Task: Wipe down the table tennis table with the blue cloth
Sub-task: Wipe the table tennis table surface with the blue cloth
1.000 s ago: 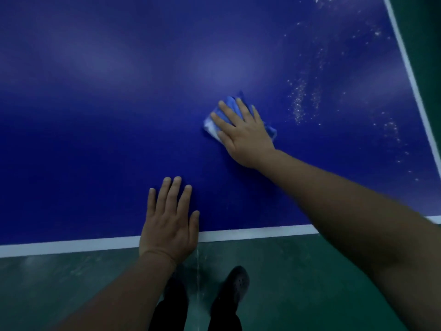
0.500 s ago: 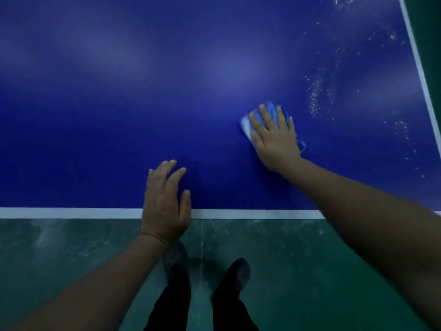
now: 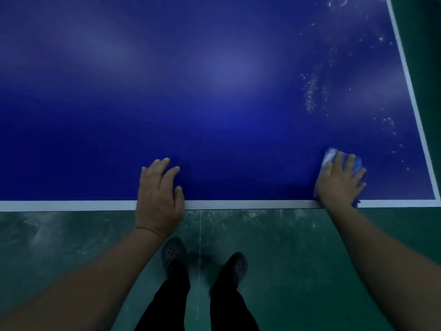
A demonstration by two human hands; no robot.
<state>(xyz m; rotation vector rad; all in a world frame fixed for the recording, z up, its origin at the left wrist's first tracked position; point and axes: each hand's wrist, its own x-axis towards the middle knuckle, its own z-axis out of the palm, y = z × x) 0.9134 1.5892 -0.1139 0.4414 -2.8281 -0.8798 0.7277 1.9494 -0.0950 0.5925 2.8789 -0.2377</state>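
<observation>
Two hands on the table [image 3: 214,96]: right hand [image 3: 340,185] presses the blue cloth [image 3: 330,156] flat near the front-right corner, left hand [image 3: 158,189] rests relaxed, holding nothing — better sweep up through the white specks [image 3: 310,96] with even pressure.

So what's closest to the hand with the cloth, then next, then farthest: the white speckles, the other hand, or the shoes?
From the right hand:
1. White speckles, on the table beyond it.
2. Left hand, at the near edge, to its left.
3. Shoes, down on the floor.
</observation>
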